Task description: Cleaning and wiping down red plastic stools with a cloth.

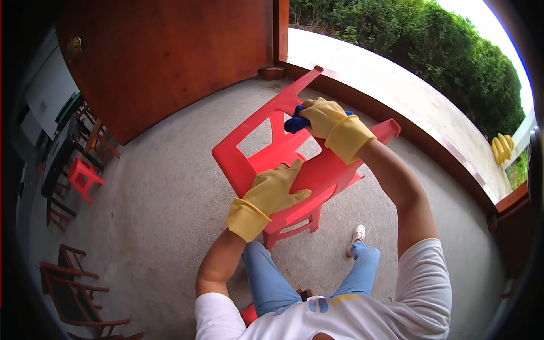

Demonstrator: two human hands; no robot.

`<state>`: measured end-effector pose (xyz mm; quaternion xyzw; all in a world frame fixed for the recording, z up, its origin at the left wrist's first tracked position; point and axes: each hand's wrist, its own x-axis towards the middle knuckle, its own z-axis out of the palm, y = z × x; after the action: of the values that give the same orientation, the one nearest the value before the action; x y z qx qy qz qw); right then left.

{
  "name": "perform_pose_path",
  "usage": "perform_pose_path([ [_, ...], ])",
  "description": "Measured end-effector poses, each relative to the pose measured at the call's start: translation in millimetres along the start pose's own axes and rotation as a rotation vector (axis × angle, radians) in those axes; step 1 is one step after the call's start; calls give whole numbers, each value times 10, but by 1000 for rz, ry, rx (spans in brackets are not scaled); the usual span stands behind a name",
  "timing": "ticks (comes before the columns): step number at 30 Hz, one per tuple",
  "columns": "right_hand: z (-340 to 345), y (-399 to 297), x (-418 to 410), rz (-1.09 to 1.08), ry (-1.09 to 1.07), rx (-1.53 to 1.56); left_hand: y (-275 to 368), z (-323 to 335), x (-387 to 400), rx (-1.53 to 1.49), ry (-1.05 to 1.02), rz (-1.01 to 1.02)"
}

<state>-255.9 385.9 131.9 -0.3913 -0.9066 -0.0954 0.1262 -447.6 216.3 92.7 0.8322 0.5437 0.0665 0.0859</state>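
A red plastic chair [263, 114] lies tipped over before me, with some of its leg ends pointing away towards the doorway. Spread over its near side is my left hand [272, 187] in a yellow rubber glove, index finger and thumb apart, the other fingers bent at an edge. My right hand [325, 117], gloved the same way, grips a bunched blue cloth [296, 122] against the chair's far part. Beneath, red plastic legs [297, 229] with a crossbar reach the floor; I cannot tell whether they belong to this chair or to a stool under it.
A brown wooden door [178, 51] stands at the upper left. Along the right runs a raised doorsill [425, 157], with a yellow bundle [502, 149] and hedge outside. A small red stool [83, 176] and wooden chairs [76, 293] stand on the left of the concrete floor [157, 204].
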Motion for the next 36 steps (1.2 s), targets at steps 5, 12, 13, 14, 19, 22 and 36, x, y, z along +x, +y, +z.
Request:
perform_pose_path([
  [5,234,-55,566,-52,51,-20,-63,39,17,36,33,15],
  [12,261,-27,750,-52,61,36,-16,85,-41,85,34,29],
  [13,165,-28,687,-54,61,33,-47,88,-35,60,86,76],
  [14,71,-25,579,-57,23,47,-62,67,-27,57,90,77],
  [19,-195,-17,-199,-159,-88,97,-21,18,-60,-24,75,49],
  [22,-457,-128,-669,-190,-108,0,51,-64,-91,-18,97,55],
  [36,-144,-23,-36,-87,-74,48,-44,35,-60,-65,70,46],
])
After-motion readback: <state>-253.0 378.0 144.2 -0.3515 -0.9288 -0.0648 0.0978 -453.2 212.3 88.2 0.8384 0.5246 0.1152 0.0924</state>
